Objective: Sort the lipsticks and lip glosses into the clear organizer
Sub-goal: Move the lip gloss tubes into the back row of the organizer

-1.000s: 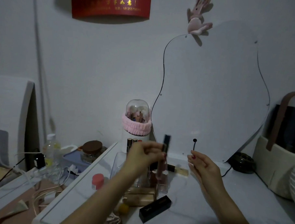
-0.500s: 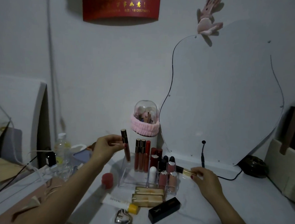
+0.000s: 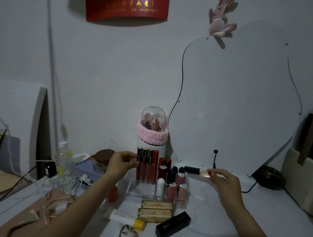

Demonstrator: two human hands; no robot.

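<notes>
A clear organizer (image 3: 140,193) stands on the white table and holds several upright lip glosses and lipsticks. My left hand (image 3: 120,164) pinches a brown-red lip gloss (image 3: 139,164) with a dark cap, standing at the left end of the organizer's back row. My right hand (image 3: 223,182) grips the clear end of a black-capped lip gloss (image 3: 196,170) lying sideways just right of the organizer. Two gold lipsticks (image 3: 156,210) and a black lipstick box (image 3: 173,225) lie in front of the organizer.
A domed brush holder with a pink band (image 3: 152,132) stands behind the organizer, beside a large mirror (image 3: 242,104). A white tube with a yellow cap (image 3: 126,218), a red pot (image 3: 113,194) and a heart-shaped compact (image 3: 127,234) lie near the front. Cables and jars crowd the left.
My left hand carried the brown-red lip gloss rightwards and stood it in the back row. My right hand dropped to the table and took hold of the black-capped gloss.
</notes>
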